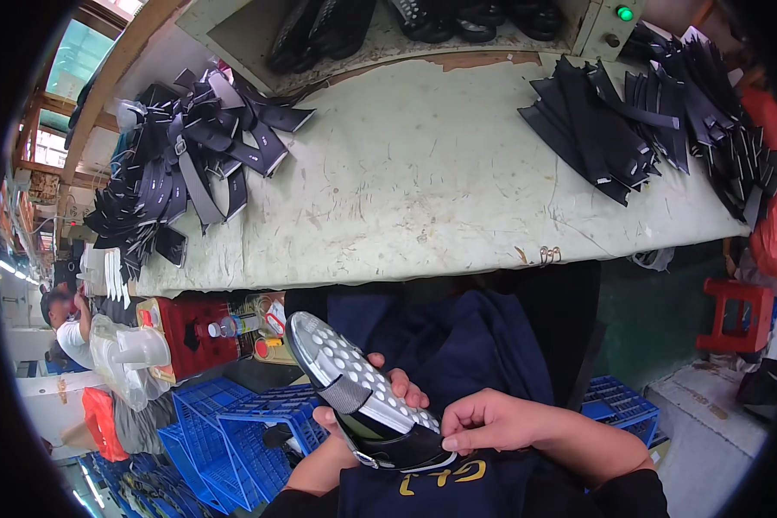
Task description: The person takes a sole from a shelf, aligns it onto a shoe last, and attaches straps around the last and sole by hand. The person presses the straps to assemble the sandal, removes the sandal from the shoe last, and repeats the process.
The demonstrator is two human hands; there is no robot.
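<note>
A sandal is tilted above my lap, its toe up and to the left. It has a silver footbed covered in pale round dots, a wide dark strap across it, and a black heel strap with a metal buckle at the lower side. My left hand is wrapped round it from beneath, fingers over the far edge and thumb on the near side. At the heel end, my right hand pinches with thumb and forefinger against the black strap. What lies between those fingertips is too small to make out.
Ahead stands a pale, stained worktable. Black strap pieces are heaped at its left, with more black pieces at its right. A shelf holds black shoes. Blue crates and a red stool flank me; another person sits far left.
</note>
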